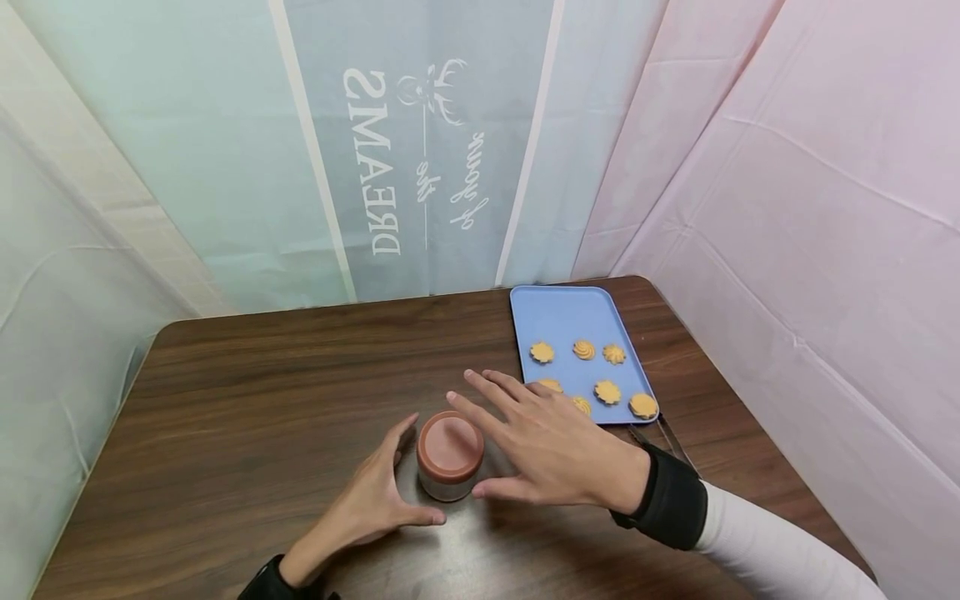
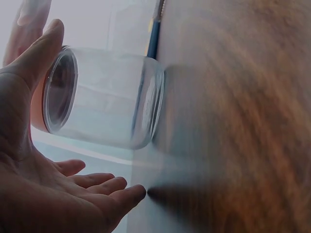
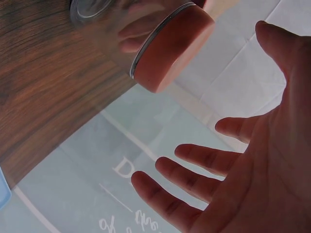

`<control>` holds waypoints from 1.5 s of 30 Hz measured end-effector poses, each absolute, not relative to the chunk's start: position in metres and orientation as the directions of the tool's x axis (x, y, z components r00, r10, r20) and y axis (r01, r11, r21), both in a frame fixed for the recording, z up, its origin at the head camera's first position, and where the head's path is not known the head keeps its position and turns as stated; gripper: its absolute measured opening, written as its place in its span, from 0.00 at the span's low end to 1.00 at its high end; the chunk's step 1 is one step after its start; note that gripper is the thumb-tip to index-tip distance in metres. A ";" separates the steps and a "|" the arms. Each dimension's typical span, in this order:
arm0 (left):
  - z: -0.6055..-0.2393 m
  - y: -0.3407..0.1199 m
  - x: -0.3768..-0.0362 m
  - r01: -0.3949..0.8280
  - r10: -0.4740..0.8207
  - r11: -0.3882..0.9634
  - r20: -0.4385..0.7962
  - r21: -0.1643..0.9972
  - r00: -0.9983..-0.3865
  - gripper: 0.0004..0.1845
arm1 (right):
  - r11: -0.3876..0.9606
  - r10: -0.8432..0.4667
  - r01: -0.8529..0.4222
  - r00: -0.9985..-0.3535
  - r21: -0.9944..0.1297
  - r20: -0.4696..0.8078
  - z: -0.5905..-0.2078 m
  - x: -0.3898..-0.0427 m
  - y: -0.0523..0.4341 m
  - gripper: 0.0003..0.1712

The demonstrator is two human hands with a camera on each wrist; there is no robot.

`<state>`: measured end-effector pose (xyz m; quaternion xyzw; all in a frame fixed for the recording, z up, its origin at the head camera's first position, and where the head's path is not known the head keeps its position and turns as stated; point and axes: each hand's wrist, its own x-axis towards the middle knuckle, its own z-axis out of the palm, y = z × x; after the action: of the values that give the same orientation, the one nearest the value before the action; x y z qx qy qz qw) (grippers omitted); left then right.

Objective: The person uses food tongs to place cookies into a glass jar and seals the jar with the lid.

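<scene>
A clear, see-through jar (image 2: 107, 97) with a reddish-brown lid (image 1: 451, 447) stands upright on the table between the two hands. No contents show inside it. My left hand (image 1: 375, 492) is at the jar's left side, thumb and fingers spread around it with a gap. On the other side, my right hand (image 1: 551, 446) hovers with its fingers extended, beside and slightly above the lid (image 3: 175, 46). In the right wrist view the palm and fingers stand apart from the jar. Neither hand holds anything.
A blue tray (image 1: 562, 312) with several golden cookies (image 1: 607, 392) lies at the back right, partly covered by my right hand. Metal tongs (image 1: 672, 437) lie just in front of it. The brown wooden table (image 1: 262, 400) is bordered by hanging cloth (image 1: 420, 167).
</scene>
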<state>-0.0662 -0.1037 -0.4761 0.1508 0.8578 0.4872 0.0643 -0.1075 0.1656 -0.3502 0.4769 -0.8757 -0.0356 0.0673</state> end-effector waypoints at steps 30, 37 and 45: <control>-0.482 -0.097 -0.080 0.197 0.400 0.318 0.057 0.927 -0.915 0.68 | 0.482 -0.873 -0.869 -0.487 0.108 -0.026 -0.346 -0.116 0.142 0.58; -0.483 -0.094 -0.081 0.226 0.399 0.361 0.069 0.905 -0.914 0.68 | 0.477 -0.875 -0.872 -0.483 0.113 -0.035 -0.347 -0.116 0.136 0.58; -0.482 -0.092 -0.082 0.217 0.415 0.342 0.060 0.914 -0.908 0.69 | 0.482 -0.872 -0.872 -0.487 0.084 -0.047 -0.349 -0.117 0.130 0.58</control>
<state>-0.0817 -0.0918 -0.4816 0.1941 0.8140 0.5396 0.0919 -0.1166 0.1300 -0.3491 0.5067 -0.8608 -0.0482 0.0008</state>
